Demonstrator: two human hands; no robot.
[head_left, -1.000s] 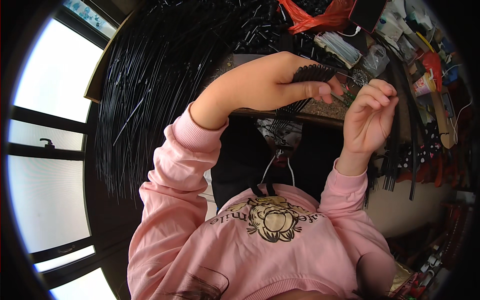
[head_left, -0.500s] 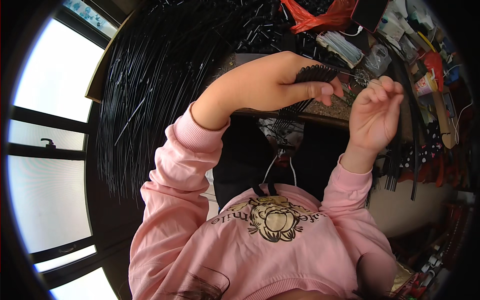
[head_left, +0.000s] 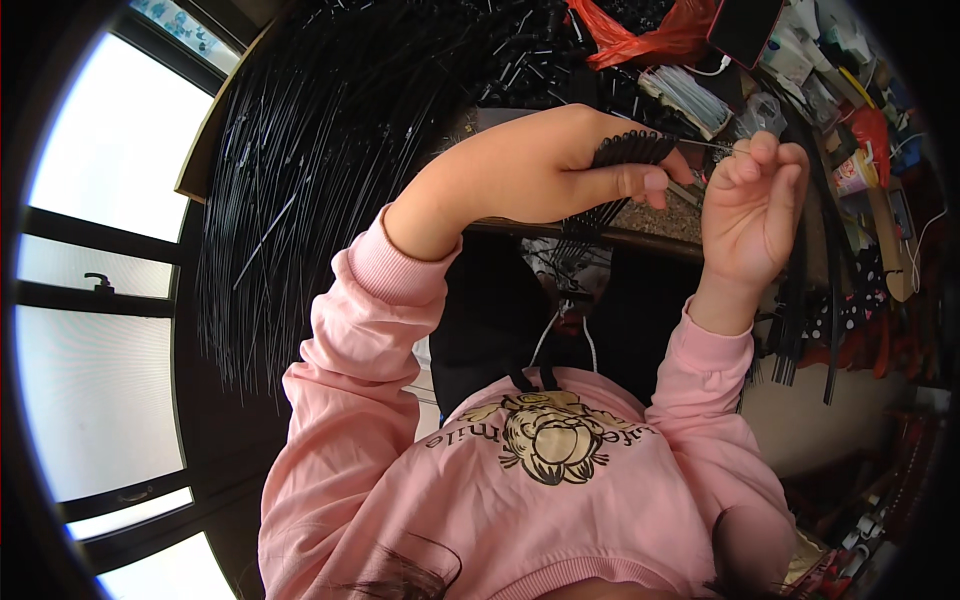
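Now the right hand (head_left: 750, 205) has lifted a little beside the bundle (head_left: 625, 150) of black strips, fingertips pinched on a thin wire (head_left: 712, 146). Left hand (head_left: 560, 165) stays clamped around that bundle, above the surface (head_left: 650, 225). More strips (head_left: 320, 150) lie heaped left of it; threading seems under way.

The left hand (head_left: 560, 165) is gripping a bundle of tubes (head_left: 625, 160) above the table edge (head_left: 640, 235), just left of the right hand (head_left: 752, 205). A mass of long strands (head_left: 310, 160) is lying left of both hands and hanging over the table's side. A bag (head_left: 650, 35) is lying behind the hands. Strips (head_left: 810, 290) are hanging down right of the right hand.
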